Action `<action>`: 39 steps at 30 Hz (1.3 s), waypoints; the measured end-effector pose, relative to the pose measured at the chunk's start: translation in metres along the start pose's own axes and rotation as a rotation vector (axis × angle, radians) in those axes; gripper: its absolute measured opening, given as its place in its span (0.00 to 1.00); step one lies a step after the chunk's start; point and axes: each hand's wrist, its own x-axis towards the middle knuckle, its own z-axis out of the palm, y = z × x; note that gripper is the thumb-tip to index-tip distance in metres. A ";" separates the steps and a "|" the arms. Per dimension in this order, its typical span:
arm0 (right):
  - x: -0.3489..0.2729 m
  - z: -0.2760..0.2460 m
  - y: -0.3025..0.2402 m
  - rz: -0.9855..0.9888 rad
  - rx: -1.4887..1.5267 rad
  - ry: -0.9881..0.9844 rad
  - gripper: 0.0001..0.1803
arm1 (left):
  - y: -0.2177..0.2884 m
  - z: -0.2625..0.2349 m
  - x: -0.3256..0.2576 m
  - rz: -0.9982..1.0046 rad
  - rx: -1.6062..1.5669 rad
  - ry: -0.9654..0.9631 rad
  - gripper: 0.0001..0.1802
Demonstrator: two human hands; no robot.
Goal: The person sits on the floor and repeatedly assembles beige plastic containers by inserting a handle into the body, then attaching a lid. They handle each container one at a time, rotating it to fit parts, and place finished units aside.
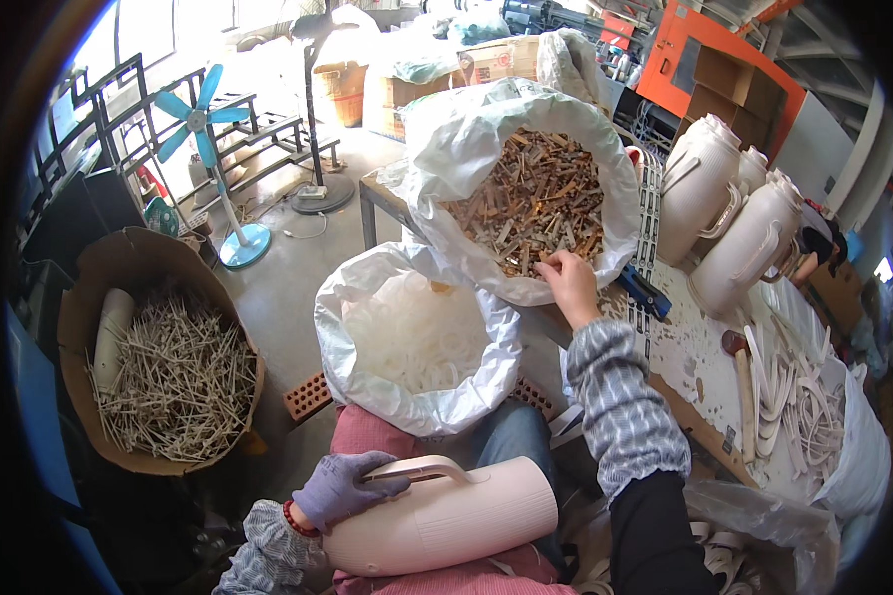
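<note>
A pale pink ribbed thermos-jug shell (466, 516) lies on its side across my lap. My left hand (345, 488), in a grey-purple glove, is closed round its handle (437, 464). Ahead, a white woven sack (456, 149) holds a heap of small brownish, metal-looking strips (536, 193). My bare right hand (571, 283) reaches to the near edge of that heap, thumb and fingers pinched together. Whatever sits between the fingertips is too small or hidden to name. Nearer me stands a second white sack (506, 347) with translucent whitish plastic pieces (407, 337).
On the left, a cardboard box (69, 367) is full of thin beige sticks. Several pink jug shells (749, 243) stand on the bench at right, beside a hammer (742, 387) and pale handle strips (799, 407). A blue fan (198, 119) stands on the floor behind.
</note>
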 end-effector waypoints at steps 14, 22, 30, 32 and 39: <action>-0.090 -0.026 -0.085 -0.209 0.283 -0.373 0.09 | -0.057 0.026 0.054 -0.102 -0.678 -0.498 0.33; -0.205 -0.024 -0.130 -0.733 0.143 -0.620 0.14 | -0.044 0.031 0.052 -0.074 -0.544 -0.436 0.27; -0.211 -0.026 -0.133 -0.785 0.124 -0.631 0.09 | -0.048 0.036 0.048 -0.082 -0.641 -0.431 0.27; -0.210 -0.028 -0.135 -0.779 0.110 -0.642 0.07 | -0.044 0.034 0.048 -0.073 -0.595 -0.427 0.27; -0.212 -0.022 -0.133 -0.842 -0.002 -0.629 0.11 | -0.035 0.040 0.054 -0.127 -0.314 -0.281 0.21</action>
